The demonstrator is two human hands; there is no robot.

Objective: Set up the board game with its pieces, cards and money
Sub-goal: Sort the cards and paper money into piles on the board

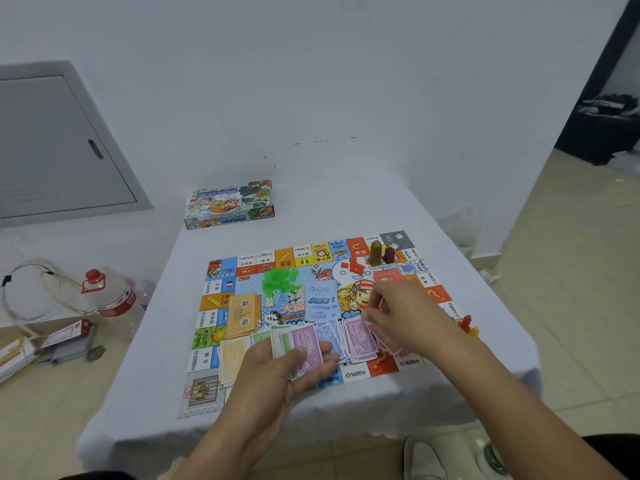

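Observation:
The colourful game board [242, 265] lies flat on a white-covered table [346, 209]. My left hand [277, 372] grips a fanned stack of paper money [304, 348] with a purple 5000 note on top, above the board's near edge. My right hand [401, 313] pinches a pink note over loose purple and pink notes [360, 341] spread on the board. An orange card pile [242, 315], a blue card [320, 301], green plastic houses [278, 280], red houses [355, 266], a white die [316, 270] and two tall pawns [381, 254] sit on the board.
The game box [230, 204] stands at the table's far left. Red and yellow pieces [467, 325] lie off the board's right edge. On the floor to the left are a plastic bottle [110, 292], cables and papers. A shoe [422, 459] shows below the table.

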